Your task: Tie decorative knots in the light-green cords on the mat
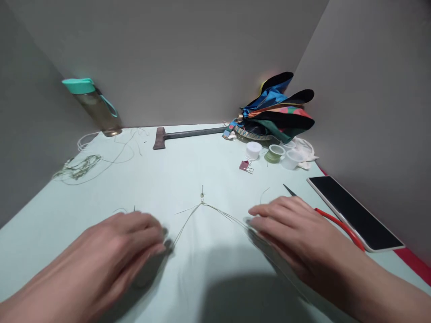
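Observation:
Thin olive-green cord (222,211) spreads in two bundles of strands from a small upright pin (202,190) standing in the pale tabletop. A tiny knot or loop sits at the foot of the pin. My left hand (124,244) is closed, its fingertips pinching the left bundle at the lower left. On the other side, my right hand (292,229) has its fingers bent around the right bundle, and a strand trails below it toward the front. One short loose end points left from the knot. Beneath my right hand lie red-handled scissors (341,226), partly hidden.
Behind are a hammer (195,133), a teal-lidded bottle (92,105), and a coil of cord (81,168) at left. Several spools (274,154), a binder clip (246,167) and a colourful fabric bundle (276,112) stand at back right. A phone (353,211) lies right. Grey walls enclose the table.

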